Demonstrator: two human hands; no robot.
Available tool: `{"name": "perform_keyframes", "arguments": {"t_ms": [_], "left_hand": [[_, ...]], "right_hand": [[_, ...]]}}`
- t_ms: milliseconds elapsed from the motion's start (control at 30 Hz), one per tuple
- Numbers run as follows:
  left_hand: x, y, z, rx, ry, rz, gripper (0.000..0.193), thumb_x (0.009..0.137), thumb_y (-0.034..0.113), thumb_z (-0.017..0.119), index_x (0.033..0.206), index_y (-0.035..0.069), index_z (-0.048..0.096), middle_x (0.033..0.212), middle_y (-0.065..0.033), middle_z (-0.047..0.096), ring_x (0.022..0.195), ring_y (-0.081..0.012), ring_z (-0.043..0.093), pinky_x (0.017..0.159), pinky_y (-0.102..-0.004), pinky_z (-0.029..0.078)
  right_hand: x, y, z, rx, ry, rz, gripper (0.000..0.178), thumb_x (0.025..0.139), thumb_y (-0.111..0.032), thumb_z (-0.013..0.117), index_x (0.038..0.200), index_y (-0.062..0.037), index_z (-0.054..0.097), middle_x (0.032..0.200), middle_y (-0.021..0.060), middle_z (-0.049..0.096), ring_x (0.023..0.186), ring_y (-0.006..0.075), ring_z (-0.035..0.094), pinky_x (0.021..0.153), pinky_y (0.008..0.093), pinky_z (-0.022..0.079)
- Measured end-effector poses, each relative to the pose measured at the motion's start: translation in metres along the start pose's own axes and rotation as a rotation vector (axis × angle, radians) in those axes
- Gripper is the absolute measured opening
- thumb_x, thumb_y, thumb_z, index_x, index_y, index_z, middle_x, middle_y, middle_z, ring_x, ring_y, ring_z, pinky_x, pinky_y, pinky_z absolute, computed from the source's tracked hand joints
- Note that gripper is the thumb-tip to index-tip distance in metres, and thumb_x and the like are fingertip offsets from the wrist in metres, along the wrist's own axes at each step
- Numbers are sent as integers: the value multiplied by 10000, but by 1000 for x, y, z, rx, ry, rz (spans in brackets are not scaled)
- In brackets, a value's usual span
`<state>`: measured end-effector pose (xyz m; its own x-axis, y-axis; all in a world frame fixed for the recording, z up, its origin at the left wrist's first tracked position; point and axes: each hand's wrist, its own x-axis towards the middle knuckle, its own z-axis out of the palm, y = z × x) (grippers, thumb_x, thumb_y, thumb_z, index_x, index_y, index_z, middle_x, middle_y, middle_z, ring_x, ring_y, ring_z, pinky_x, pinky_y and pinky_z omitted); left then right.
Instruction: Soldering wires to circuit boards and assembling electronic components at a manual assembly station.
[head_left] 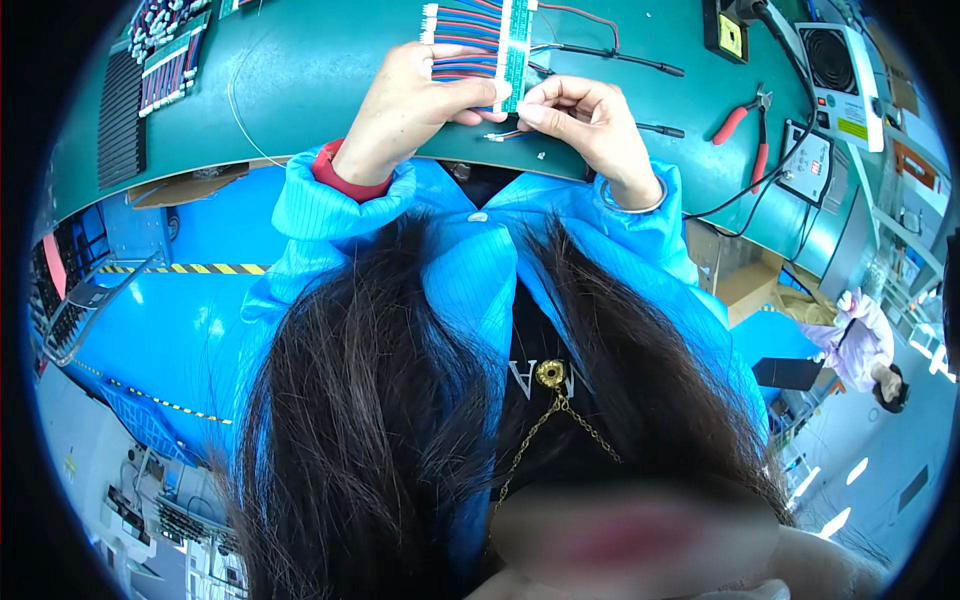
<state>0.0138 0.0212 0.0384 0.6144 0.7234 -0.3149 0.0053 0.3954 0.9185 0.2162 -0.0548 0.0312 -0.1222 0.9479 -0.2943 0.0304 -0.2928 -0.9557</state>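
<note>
My left hand (415, 105) is closed around the near end of a long green circuit board strip (515, 45), its thumb lying on the board. Rows of red, blue and black wires (468, 30) with white plugs run out from the strip's left side. At the strip's near right corner, my right hand (590, 125) is pinched shut, thumb against fingertip. What lies inside that pinch is too small to make out. Just below the fingers a short multicoloured cable (508, 135) with a white plug shows over the green bench mat (330, 80).
Black cable leads (625, 60) lie right of the board. Further right are red-handled cutters (738, 124), a yellow sponge in a holder (732, 42), a control box (806, 165) and a white fan unit (840, 85). More wired boards (175, 70) lie far left. A person (860, 340) is in the background.
</note>
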Motion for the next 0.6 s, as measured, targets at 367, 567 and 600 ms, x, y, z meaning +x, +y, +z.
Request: {"name": "perform_keyframes", "arguments": {"t_ms": [367, 567, 600], "left_hand": [[0, 1, -5, -14, -8, -23, 221, 795, 64, 699, 995, -25, 664, 860, -85, 690, 723, -128, 675, 612, -213, 522], [2, 4, -33, -29, 110, -58, 271, 809, 105, 715, 1046, -4, 646, 901, -77, 694, 747, -148, 690, 621, -211, 517], [3, 1, -41, -7, 141, -50, 276, 823, 128, 716, 1057, 3, 640, 924, -71, 695, 748, -153, 693, 610, -211, 514]], "right_hand": [[12, -7, 6, -232, 4, 40, 116, 841, -101, 704, 859, 11, 676, 711, 27, 651, 659, 68, 584, 621, 235, 479], [22, -41, -10, -552, 118, -257, 279, 792, -238, 750, 957, -16, 717, 784, 125, 703, 714, 188, 668, 658, 302, 510], [32, -45, -20, -668, 298, -405, 242, 797, -240, 739, 934, -41, 726, 807, 125, 707, 719, 232, 676, 656, 318, 516]]}}
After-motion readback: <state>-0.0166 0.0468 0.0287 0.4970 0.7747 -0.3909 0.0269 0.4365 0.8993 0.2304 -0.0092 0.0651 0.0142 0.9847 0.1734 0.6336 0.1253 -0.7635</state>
